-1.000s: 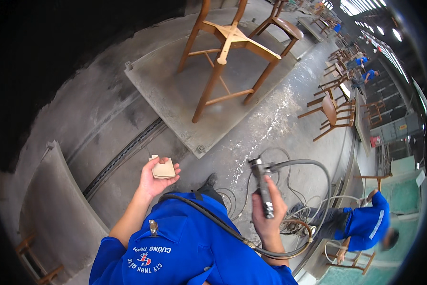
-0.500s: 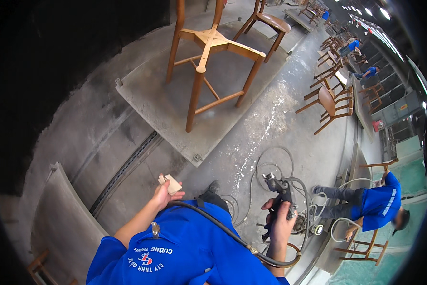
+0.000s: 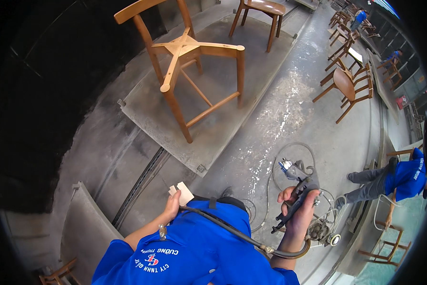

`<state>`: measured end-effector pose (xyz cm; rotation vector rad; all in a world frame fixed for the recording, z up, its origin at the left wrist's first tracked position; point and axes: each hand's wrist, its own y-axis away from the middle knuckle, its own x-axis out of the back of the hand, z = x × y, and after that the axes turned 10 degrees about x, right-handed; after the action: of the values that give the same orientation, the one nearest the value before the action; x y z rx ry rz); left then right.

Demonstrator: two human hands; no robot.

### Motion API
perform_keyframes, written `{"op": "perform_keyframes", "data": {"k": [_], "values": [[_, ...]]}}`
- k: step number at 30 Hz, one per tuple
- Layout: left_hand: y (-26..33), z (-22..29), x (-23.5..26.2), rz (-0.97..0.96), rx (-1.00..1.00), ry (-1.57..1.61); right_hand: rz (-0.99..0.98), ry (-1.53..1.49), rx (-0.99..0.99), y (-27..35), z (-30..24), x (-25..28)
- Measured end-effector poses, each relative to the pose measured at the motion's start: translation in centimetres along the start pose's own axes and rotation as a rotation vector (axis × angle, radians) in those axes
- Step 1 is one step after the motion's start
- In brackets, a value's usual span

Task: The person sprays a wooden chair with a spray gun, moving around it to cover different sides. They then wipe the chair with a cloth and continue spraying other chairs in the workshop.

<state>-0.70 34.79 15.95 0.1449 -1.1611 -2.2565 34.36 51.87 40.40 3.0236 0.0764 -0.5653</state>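
In my left hand (image 3: 173, 203), flat pale pieces (image 3: 185, 194) that look like wood or card are pinched, close to my waist. My right hand (image 3: 299, 209) is wrapped around the handle of a dark spray gun (image 3: 303, 192), its metal nozzle end pointing up and away from me. A dark hose (image 3: 223, 228) runs across my blue shirt to my right forearm. Ahead, a seatless wooden chair frame (image 3: 197, 50) with pale crossed rails stands upright on a grey platform (image 3: 175, 149); neither hand touches it.
Behind the frame stands a chair with a brown seat (image 3: 266, 6). More chairs (image 3: 344, 84) line the right side. A co-worker in blue (image 3: 403, 178) bends over another chair frame at right. Thin hose (image 3: 270, 183) coils on the floor; a track (image 3: 140, 185) runs beside the platform.
The view has shifted, and the chair frame now appears farther left, with its backrest showing. My right hand and the spray gun sit slightly farther right and higher. Both hands keep their hold.
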Motion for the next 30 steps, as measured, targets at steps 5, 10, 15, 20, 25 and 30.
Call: {"op": "perform_keyframes", "data": {"k": [5,10,15,20,25,30], "values": [[3.6,4.6,-3.4,0.037,-0.162,-0.077,0.016,0.056,-0.100,-3.2,-0.5,3.2],[5.0,8.5,-7.2,-0.020,-0.170,-0.104,-0.046,0.066,-0.088,-7.1,-1.0,4.1],[2.3,12.6,-10.6,-0.093,-0.146,-0.212,-0.103,-0.070,-0.066,-13.0,-2.2,3.2],[0.0,16.7,-14.2,-0.186,-0.125,-0.337,-0.139,-0.179,-0.095,-17.8,-4.1,2.5],[0.1,20.7,-17.7,-0.181,-0.046,-0.451,-0.236,0.235,-0.180,-23.3,-5.1,4.7],[2.0,23.0,-22.4,-0.079,-0.017,-0.415,-0.357,-0.050,-0.151,-28.0,-6.5,7.4]]}}
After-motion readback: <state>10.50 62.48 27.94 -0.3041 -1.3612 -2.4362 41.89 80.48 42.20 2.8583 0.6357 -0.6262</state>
